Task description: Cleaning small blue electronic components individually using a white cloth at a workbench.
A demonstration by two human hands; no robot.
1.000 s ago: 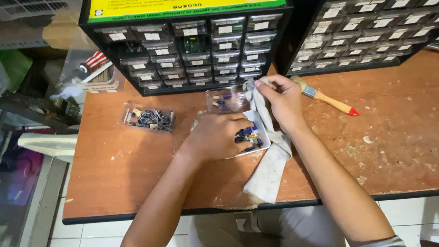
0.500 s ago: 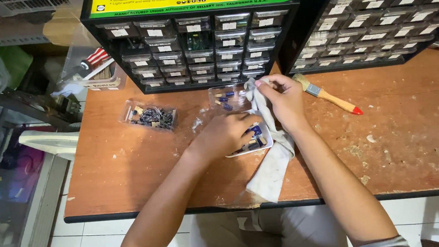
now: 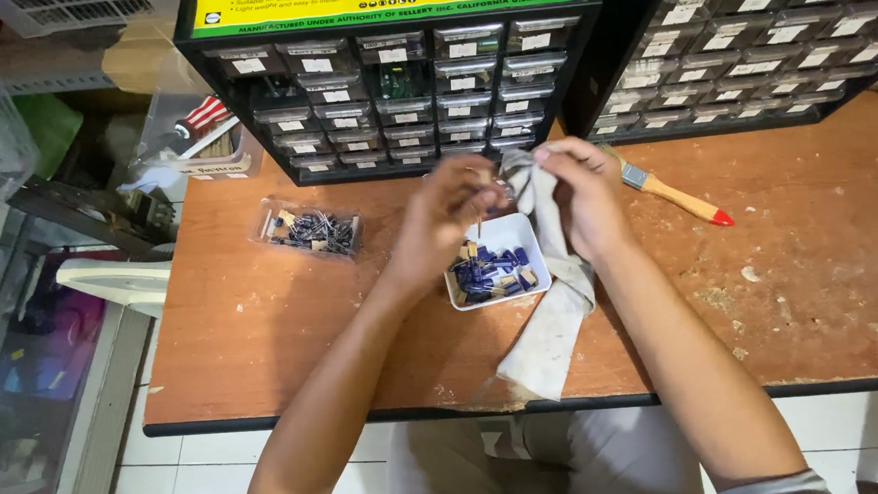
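Fingertips of the left hand [image 3: 444, 217] were pinched together above the white tray [image 3: 528, 234], apparently nipping one small part by its thin leads, though the part itself was too small to make out. The right hand [image 3: 578, 195] had its fingers curled and pressed onto the upper end of a grey-white cloth [image 3: 553, 311], bunching the fabric against what seemed to be a small clear drawer between the two hands; whether the thumb touched that drawer could not be told. The cloth looked soft and limp, draping down past the tray and over the table edge [image 3: 368, 416], so it would have folded wherever it was gripped. The blue components [image 3: 486, 275] heaped in the tray looked light and hard, with fine wire legs that would probably bend easily; taking one by the body rather than the legs seemed the safer hold. To the left, well apart, a clear box of dark components [image 3: 310, 231] lay on the wooden top. A paintbrush [image 3: 672, 193] with an orange handle lay near the right hand, and black drawer cabinets [image 3: 391, 89] stood along the back.
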